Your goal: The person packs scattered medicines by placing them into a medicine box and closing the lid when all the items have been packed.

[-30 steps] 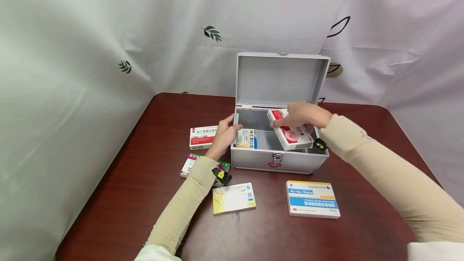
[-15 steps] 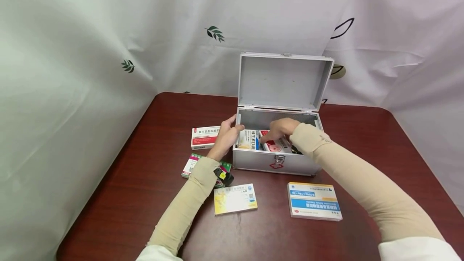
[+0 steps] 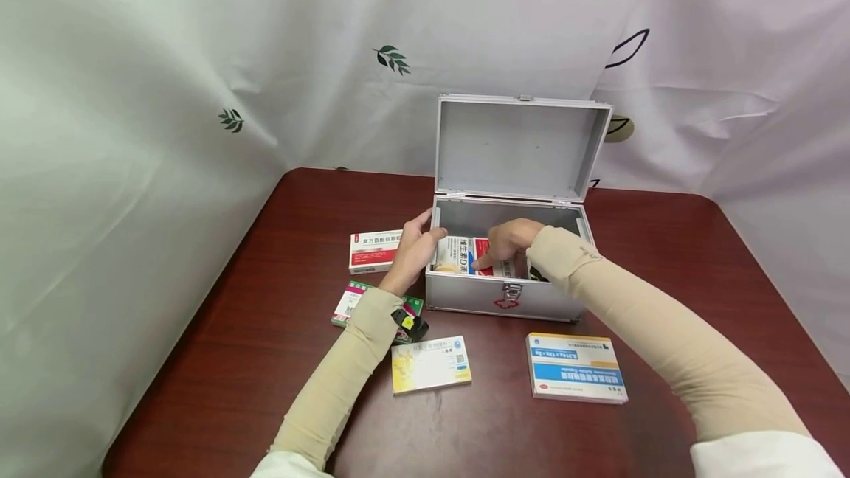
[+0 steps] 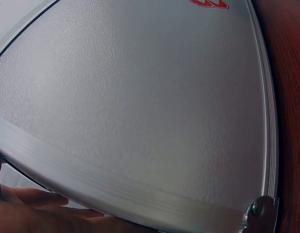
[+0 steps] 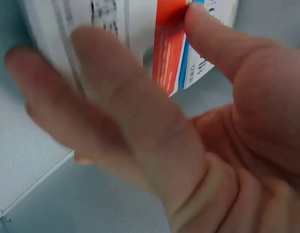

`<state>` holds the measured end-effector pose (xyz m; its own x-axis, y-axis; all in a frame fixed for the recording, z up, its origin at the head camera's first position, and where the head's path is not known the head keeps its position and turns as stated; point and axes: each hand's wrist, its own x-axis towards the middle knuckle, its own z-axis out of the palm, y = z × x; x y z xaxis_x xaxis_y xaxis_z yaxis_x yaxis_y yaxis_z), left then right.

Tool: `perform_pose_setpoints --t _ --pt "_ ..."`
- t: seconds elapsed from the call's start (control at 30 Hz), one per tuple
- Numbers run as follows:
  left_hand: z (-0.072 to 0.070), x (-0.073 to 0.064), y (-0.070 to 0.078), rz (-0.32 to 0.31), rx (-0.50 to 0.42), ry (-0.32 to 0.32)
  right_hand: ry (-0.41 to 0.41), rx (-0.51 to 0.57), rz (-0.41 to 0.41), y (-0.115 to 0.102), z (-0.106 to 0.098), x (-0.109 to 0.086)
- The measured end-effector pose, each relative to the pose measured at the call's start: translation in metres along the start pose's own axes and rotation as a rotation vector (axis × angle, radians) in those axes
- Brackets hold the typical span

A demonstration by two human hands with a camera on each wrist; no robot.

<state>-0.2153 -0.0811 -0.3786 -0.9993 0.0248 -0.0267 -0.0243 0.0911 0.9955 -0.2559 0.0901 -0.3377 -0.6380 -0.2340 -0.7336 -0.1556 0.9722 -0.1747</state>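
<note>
Inside the open silver case (image 3: 551, 305), I see the red-and-white box (image 5: 168, 63) lying between the thumb and fingers of the right hand (image 3: 510, 240). On my remote feed, the thumb tip sits at the box's red edge, just beside the blue-edged carton (image 3: 454, 253), while the fingers stretch across its white face, spread away from the thumb. I cannot tell whether they pinch it. The left hand (image 3: 413, 249) grips the case's left rim, its thumb near the carton.
</note>
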Motion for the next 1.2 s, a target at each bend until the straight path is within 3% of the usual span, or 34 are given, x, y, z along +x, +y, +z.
perform_pose_setpoints --t 0.2,0.4,0.53,0.67,0.8,0.9,1.0,1.2 --pt "0.003 -0.001 -0.001 0.004 0.01 0.026 -0.02 -0.088 -0.038 0.003 0.001 -0.001" --pt "0.004 0.0 0.001 -0.001 0.019 0.022 -0.022 -0.017 -0.047 0.011 -0.006 -0.011" --pt "0.003 -0.001 0.001 -0.01 0.02 0.034 0.014 -0.039 -0.07 0.018 -0.018 -0.022" --pt "0.003 -0.002 -0.001 -0.003 0.016 0.04 0.055 -0.068 -0.121 0.027 -0.029 -0.036" --pt "0.003 -0.002 -0.003 0.027 0.009 0.046 0.12 -0.037 -0.245 0.041 -0.035 -0.055" --pt "0.004 -0.002 -0.004 0.04 0.003 0.051 0.232 0.009 -0.332 0.055 -0.037 -0.074" --pt "0.003 -0.002 -0.003 0.033 0.009 0.051 0.395 0.089 -0.333 0.071 -0.035 -0.089" --pt "0.002 -0.001 -0.003 0.028 0.015 0.044 0.688 0.34 -0.331 0.112 -0.018 -0.09"
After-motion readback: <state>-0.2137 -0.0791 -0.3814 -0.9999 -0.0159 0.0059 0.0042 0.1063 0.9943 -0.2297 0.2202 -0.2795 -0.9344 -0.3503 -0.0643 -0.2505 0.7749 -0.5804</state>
